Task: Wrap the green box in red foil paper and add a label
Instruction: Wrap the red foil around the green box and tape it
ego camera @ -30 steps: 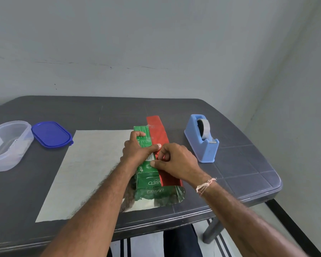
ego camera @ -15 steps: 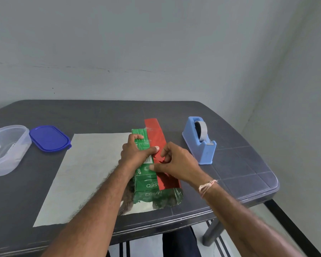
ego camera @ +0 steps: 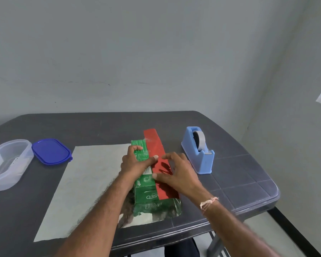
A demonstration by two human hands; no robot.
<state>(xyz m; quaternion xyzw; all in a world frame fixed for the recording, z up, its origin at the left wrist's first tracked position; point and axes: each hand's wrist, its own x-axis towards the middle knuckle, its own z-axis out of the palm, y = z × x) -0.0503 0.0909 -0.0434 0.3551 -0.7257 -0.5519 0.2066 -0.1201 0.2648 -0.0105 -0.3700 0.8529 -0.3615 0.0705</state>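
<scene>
Head view, green box point(ego camera: 144, 184) flat, long axis pointing away, left hand point(ego camera: 135, 165) gripping

A plain room, likely at home: bare grey walls point(ego camera: 156, 52), a dark plastic table point(ego camera: 239, 182), a tape dispenser point(ego camera: 198, 154) near its right edge.

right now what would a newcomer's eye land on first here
The red foil paper folded over the right side of the green box in the centre, with the left hand holding the box and the right hand pressing the foil. Next, the light blue tape dispenser just right of them and the dark blue lid at far left.
</scene>
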